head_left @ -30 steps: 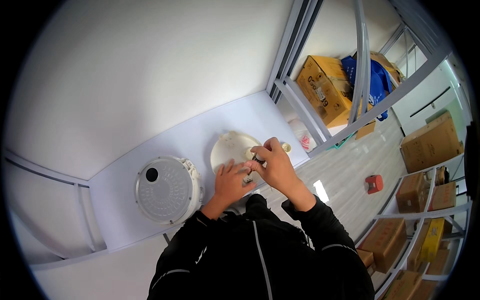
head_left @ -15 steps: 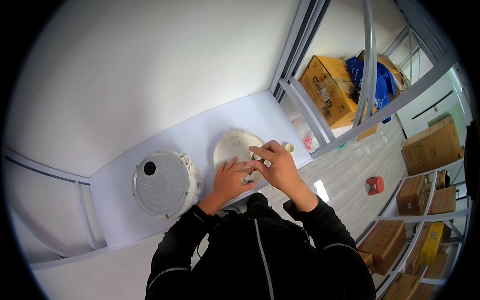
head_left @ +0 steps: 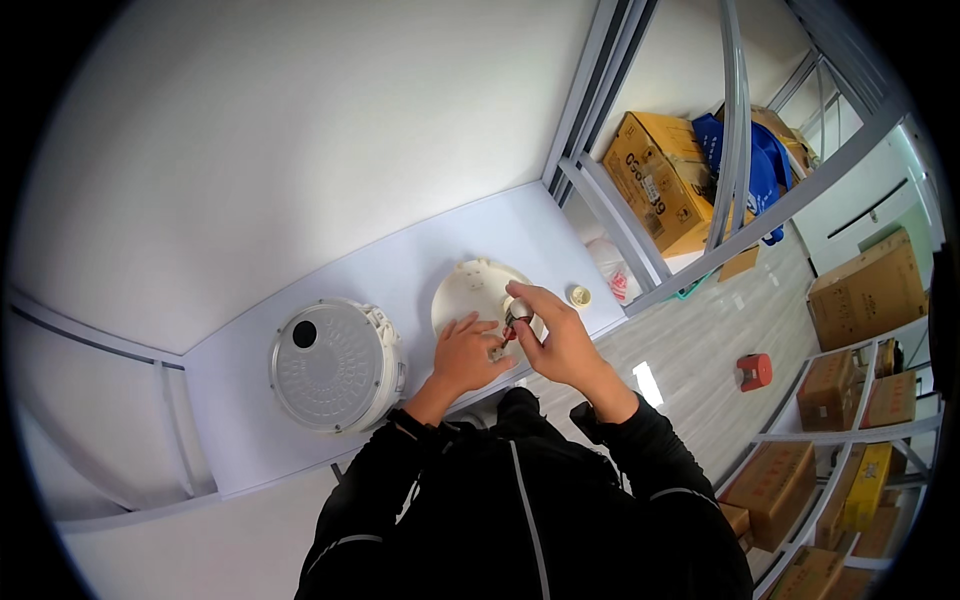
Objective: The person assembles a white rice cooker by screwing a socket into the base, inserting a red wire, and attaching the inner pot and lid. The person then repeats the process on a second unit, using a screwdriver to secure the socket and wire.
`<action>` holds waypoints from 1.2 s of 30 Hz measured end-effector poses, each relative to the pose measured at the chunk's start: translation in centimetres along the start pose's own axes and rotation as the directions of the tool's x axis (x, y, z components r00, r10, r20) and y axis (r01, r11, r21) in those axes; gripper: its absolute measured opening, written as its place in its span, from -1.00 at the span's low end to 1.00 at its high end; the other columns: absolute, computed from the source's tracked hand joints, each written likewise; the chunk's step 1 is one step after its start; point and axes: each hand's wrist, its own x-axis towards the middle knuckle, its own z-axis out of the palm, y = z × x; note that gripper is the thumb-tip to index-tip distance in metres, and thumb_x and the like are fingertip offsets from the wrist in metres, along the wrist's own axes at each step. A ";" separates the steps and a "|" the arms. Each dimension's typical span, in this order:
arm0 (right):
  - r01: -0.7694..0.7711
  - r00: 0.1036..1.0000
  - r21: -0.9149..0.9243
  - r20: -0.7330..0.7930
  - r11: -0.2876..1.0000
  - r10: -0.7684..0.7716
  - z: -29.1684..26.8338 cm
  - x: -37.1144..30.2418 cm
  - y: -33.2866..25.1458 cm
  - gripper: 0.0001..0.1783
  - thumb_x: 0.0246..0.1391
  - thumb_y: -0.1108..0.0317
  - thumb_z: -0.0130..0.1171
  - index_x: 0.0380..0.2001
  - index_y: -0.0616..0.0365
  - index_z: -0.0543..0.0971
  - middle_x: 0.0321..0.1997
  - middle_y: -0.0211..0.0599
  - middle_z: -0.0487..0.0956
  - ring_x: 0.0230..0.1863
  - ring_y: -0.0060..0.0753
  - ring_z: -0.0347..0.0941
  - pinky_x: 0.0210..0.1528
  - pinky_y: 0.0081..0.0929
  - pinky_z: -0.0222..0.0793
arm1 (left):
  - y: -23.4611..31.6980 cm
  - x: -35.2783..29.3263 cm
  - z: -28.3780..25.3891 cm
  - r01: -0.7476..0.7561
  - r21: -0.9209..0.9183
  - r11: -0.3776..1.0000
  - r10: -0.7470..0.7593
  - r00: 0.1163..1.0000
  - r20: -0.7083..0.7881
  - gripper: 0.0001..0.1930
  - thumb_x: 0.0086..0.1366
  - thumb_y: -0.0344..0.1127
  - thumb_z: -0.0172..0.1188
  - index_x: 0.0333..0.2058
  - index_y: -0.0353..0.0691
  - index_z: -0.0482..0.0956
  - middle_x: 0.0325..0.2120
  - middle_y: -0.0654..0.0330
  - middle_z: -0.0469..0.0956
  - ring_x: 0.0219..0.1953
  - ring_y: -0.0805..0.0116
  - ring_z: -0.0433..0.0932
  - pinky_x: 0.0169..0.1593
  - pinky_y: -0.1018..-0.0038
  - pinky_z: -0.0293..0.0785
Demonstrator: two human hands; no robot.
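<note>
Above the round cream plastic disc (head_left: 462,290), the right hand (head_left: 562,347) is pinching a short red-and-white tool (head_left: 518,315), slanting toward the loosely bent left hand (head_left: 468,358), whose hold I cannot tell.

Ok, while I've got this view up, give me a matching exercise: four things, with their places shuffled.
Things
1. Wide round housing with a grey top
2. Small round cream part
3. Small red stool-like object
4. Blue fabric-like bundle

Places
A. On the light grey floor
B. Beside the yellow-brown cardboard box
C. On the flat white tabletop, left of the left hand
D. Right of the round cream plate

Pairs: 1-C, 2-D, 3-A, 4-B
</note>
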 end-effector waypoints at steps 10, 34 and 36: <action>0.033 0.999 -0.073 -0.005 0.997 -0.033 -0.4 -0.6 0.6 -0.45 0.05 0.37 0.54 0.16 0.06 0.70 0.12 0.03 0.64 -0.11 -0.02 0.69 -0.08 -0.21 0.64 | 0.1 0.5 2.1 -0.029 0.119 0.993 0.050 0.983 -0.179 -0.80 0.26 -0.07 0.41 -0.20 0.07 0.84 0.10 0.36 0.68 0.40 0.05 0.43 0.46 -0.19 0.15; -0.012 0.997 0.024 0.082 1.000 0.010 -0.5 -0.5 -0.6 -0.36 0.13 0.49 0.40 0.31 0.03 0.60 0.01 -0.15 0.68 -0.23 -0.13 0.70 -0.13 -0.23 0.66 | -0.9 0.5 3.0 -0.081 0.078 0.994 0.096 0.973 -0.209 -0.76 0.27 -0.10 0.43 -0.12 0.03 0.80 0.12 0.34 0.68 0.40 -0.10 0.45 0.41 -0.40 0.18; -0.046 0.996 -0.087 0.077 0.995 0.053 -0.1 -0.6 -0.9 -0.33 0.11 0.47 0.42 0.33 -0.03 0.58 -0.02 -0.16 0.66 -0.20 -0.10 0.70 -0.11 -0.24 0.65 | -0.9 0.4 2.8 -0.093 0.082 0.992 0.109 0.970 -0.216 -0.73 0.30 -0.11 0.41 -0.07 0.01 0.78 0.13 0.31 0.67 0.40 -0.16 0.44 0.37 -0.47 0.18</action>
